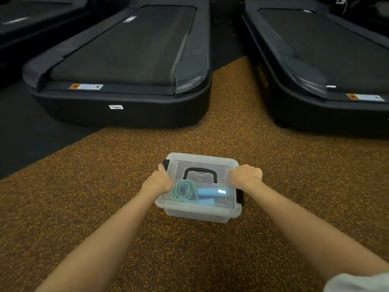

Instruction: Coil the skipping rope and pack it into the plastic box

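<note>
Clear box [200, 209] on speckled floor [105, 186], lid [202, 163] on, coiled rope [183, 189] inside, left hand [158, 182] and right hand [245, 175] each with grip clenched on lid edges, 2 treadmills [126, 60] beyond

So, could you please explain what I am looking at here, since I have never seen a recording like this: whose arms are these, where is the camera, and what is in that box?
There is no machine here. A person wears a wide-angle camera on the head, looking forward and down, so the two bare arms reaching in from the bottom are that person's own. The single picture is that head view.

On the speckled orange-brown floor sits a clear plastic box with its lid on and a black carry handle on top. Through the lid you can see the coiled green skipping rope and its blue handles.

The left hand rests on the box's left side, by a black latch; the right hand rests on the right side. Both seem to be pressing the lid down.

Behind are dark treadmills.
</note>
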